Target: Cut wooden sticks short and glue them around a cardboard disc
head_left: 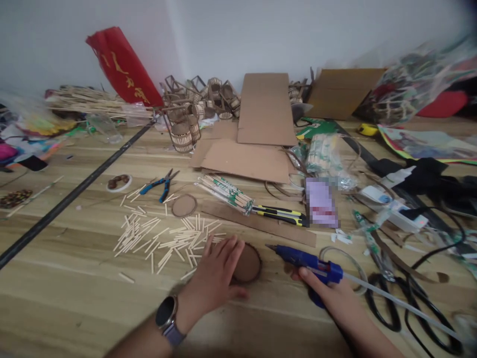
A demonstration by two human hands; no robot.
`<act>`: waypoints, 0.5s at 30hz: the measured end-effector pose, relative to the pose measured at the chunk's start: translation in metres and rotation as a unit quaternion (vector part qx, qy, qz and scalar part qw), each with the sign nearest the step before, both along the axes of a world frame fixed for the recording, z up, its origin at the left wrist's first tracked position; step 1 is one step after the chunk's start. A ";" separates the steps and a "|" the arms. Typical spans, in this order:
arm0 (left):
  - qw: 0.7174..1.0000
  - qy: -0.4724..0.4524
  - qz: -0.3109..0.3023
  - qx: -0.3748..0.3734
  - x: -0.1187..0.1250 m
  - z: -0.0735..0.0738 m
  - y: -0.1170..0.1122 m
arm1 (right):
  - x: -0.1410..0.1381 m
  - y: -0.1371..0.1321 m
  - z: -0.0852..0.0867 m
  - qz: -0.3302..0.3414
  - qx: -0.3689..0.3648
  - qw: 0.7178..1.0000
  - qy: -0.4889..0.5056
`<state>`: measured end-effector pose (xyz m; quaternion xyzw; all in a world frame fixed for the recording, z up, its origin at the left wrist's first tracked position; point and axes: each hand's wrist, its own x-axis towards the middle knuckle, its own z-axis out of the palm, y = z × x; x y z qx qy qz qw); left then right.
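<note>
My right hand point(328, 288) is wrapped round a blue hot glue gun point(305, 261), its nozzle pointing left and a long glue stick point(398, 303) coming out of its back. My left hand point(219, 271), wearing a watch, lies with fingers stretched over the left side of a round cardboard disc point(248, 263) with a dark rim. Whether the fingers press on the disc cannot be made out. Short wooden sticks point(186, 241) are scattered just left of that hand. A second, smaller cardboard disc point(184, 205) lies beyond them.
Blue-handled pliers point(161, 187), a yellow-black utility knife point(281, 215) and wrapped sticks point(225, 194) lie ahead. Black-handled scissors point(383, 303) and a cable lie at right. Cardboard sheets point(242, 159) and small stick buckets point(182, 138) stand toward the wall. A black strip point(82, 186) crosses the left.
</note>
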<state>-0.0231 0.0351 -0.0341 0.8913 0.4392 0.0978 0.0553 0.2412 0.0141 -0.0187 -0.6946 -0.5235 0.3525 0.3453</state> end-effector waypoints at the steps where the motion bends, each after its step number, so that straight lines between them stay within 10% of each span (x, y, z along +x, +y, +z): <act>1: 1.000 -0.007 0.002 0.004 -0.001 0.001 0.001 | 0.000 0.001 0.000 0.000 -0.003 1.000 -0.003; 15: 0.998 -0.056 0.027 0.016 -0.003 0.000 0.003 | 0.003 0.003 -0.005 -0.033 -0.011 0.995 0.095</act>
